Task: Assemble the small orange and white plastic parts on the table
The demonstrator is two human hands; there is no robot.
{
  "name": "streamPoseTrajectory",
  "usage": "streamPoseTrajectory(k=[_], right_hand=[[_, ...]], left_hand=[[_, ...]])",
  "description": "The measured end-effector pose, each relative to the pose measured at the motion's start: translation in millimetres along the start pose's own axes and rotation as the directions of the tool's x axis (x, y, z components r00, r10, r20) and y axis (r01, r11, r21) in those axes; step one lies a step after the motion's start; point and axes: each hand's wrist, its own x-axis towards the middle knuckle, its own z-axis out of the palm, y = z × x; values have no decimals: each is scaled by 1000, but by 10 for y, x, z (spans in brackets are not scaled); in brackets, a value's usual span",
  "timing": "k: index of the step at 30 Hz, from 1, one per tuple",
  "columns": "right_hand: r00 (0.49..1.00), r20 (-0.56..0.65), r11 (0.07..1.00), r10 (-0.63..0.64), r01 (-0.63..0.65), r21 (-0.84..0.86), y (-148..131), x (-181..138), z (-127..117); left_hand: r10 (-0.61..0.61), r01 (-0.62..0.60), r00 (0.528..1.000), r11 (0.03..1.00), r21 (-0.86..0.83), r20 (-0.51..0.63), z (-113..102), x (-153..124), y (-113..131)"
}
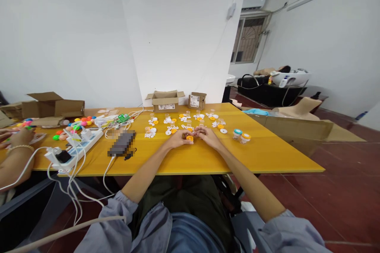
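One orange cap point(189, 138) sits low over the worktop point(192, 163), in the grasp of the left hand point(178, 139) — thumb and fingers curled round it. The right hand point(209, 136) is just beside, fingers bent inward; whether they pinch something is too small to tell. Beyond lie clusters of white pieces point(150, 134) among more caps and clear jars. To the right, a teal-lidded jar point(237, 134) and an orange-lidded jar point(245, 138) stand close together — an open cardboard box point(165, 104) is at the back by the wall.
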Motion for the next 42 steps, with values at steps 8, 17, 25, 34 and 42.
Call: streamPoseTrajectory(k=[8, 17, 25, 34, 42], right_hand=[[1000, 28, 1000, -2, 1, 24, 12, 8, 3], [999, 54, 1000, -5, 5, 6, -31, -7, 2], [995, 96, 999, 30, -34, 30, -79, -22, 1], [964, 215, 960, 158, -201, 197, -167, -69, 19], [952, 236, 934, 195, -254, 252, -137, -62, 15]], left_hand=[[-15, 15, 1000, 1000, -18, 1, 9, 20, -26], [-28, 28, 1000, 1000, -10, 11, 6, 13, -4], [-3, 3, 1000, 999, -42, -23, 0, 9, 43], [42, -49, 997, 991, -121, -63, 5, 15, 49], [49, -59, 994, 993, -106, -101, 27, 3, 66]])
